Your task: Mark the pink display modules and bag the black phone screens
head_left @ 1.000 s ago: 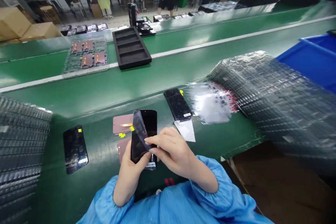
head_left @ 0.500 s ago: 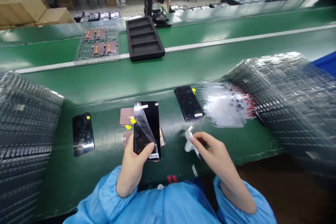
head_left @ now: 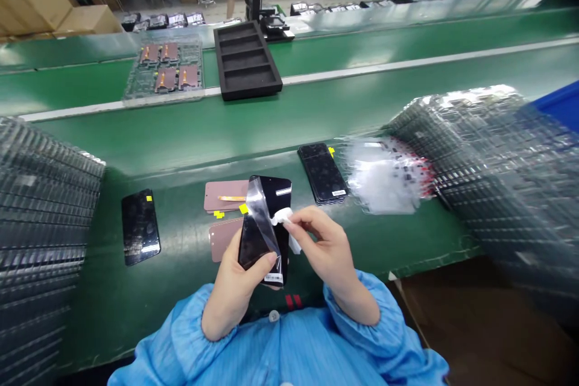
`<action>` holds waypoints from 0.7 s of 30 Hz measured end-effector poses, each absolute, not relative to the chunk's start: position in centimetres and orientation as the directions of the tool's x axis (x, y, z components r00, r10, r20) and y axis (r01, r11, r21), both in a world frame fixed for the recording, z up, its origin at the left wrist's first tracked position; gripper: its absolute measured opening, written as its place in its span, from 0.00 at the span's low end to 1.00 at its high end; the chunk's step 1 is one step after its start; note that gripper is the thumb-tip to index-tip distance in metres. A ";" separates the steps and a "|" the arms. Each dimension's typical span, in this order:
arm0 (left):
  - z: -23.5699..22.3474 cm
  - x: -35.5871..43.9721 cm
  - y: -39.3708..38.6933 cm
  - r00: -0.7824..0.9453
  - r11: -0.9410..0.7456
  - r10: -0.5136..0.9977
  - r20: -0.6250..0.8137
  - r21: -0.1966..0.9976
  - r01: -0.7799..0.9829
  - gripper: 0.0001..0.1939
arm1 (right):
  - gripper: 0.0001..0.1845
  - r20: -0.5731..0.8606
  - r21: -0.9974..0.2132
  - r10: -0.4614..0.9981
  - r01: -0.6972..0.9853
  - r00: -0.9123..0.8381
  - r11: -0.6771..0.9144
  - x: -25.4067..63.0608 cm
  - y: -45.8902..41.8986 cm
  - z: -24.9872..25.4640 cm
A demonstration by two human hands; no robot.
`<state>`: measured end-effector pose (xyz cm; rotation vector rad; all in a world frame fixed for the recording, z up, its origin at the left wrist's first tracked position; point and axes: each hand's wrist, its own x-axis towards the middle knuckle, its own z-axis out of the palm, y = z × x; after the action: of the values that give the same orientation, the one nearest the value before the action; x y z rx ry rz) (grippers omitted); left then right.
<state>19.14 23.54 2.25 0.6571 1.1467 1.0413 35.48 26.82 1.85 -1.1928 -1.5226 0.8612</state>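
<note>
My left hand (head_left: 242, 286) grips a black phone screen panel (head_left: 283, 193) by its lower left part, thumb over the front. A clear protective film (head_left: 261, 211) with a yellow tab is partly peeled back, its lower end under my left thumb. My right hand (head_left: 323, 244) pinches a crumpled white wipe (head_left: 283, 216), which lies over the panel's right side. Beneath and left of the panel are pinkish-brown screen panels (head_left: 221, 198) lying face down with yellow tabs. Another black screen panel (head_left: 140, 226) rests alone on the left.
A stack of black panels (head_left: 322, 174) lies beside a pile of clear plastic films (head_left: 384, 178). Stacked clear trays rise at the left (head_left: 40, 217) and right (head_left: 493, 163). Beyond are a black divided tray (head_left: 246, 60) and a clear tray (head_left: 131, 84) holding several panels.
My right hand has brought the wipe leftward onto the panel. The panel in my left hand has shifted slightly right and tilted. A person in the background has moved left.
</note>
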 end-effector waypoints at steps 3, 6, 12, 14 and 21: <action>2.3 19.0 23.7 0.007 0.366 0.923 -0.384 0.872 -0.325 0.24 | 0.06 0.283 -0.915 0.929 0.223 -0.237 0.336 35.5 26.1 2.5; 2.4 18.8 23.7 0.022 0.377 0.920 -0.391 0.868 -0.323 0.24 | 0.06 0.306 -0.902 0.911 0.223 -0.275 0.371 35.5 25.8 2.7; 2.7 18.7 23.6 0.122 0.455 0.890 -0.440 0.833 -0.315 0.26 | 0.06 0.386 -0.871 0.920 0.300 -0.070 0.388 35.8 26.8 2.6; 2.7 18.7 23.6 0.077 0.433 0.899 -0.432 0.845 -0.315 0.26 | 0.06 0.357 -0.887 0.922 0.256 -0.148 0.385 35.7 26.5 2.7; 2.7 18.5 23.8 0.104 0.422 0.906 -0.411 0.849 -0.319 0.27 | 0.06 0.371 -0.878 0.915 0.260 -0.160 0.402 36.0 26.6 2.8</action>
<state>18.55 23.75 2.72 0.6632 1.1136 1.0076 36.01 26.59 2.80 -1.0469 -1.6620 0.8226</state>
